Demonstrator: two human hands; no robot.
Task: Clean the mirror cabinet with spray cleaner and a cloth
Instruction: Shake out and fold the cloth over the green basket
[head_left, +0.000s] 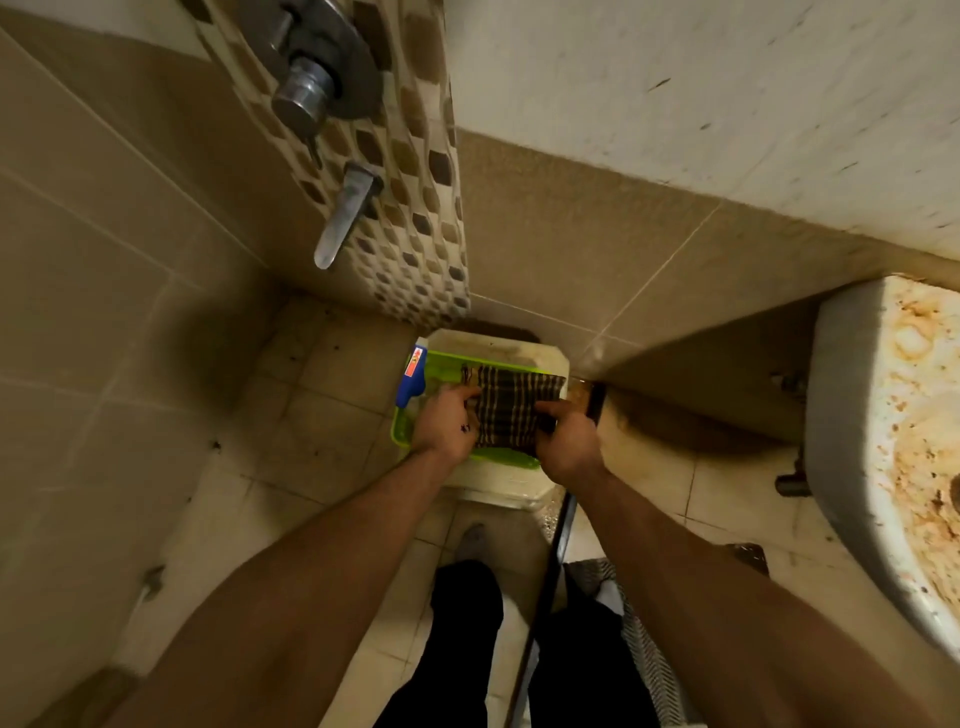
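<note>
Left forearm (311, 561) and right forearm (701, 561) were bare, stretched away from the body, converging toward the far centre. Left hand (447, 422) knuckles up, fingers curled over the left edge of the cloth (511, 410). Right hand (567, 441) near it, fingers gripping the cloth's right edge.

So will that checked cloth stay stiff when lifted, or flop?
Probably floppy: the cloth looks like thin woven fabric, folded, and the left hand and right hand each grip an edge. Likely light for its size. Loose threads at its top corner might snag.
</note>
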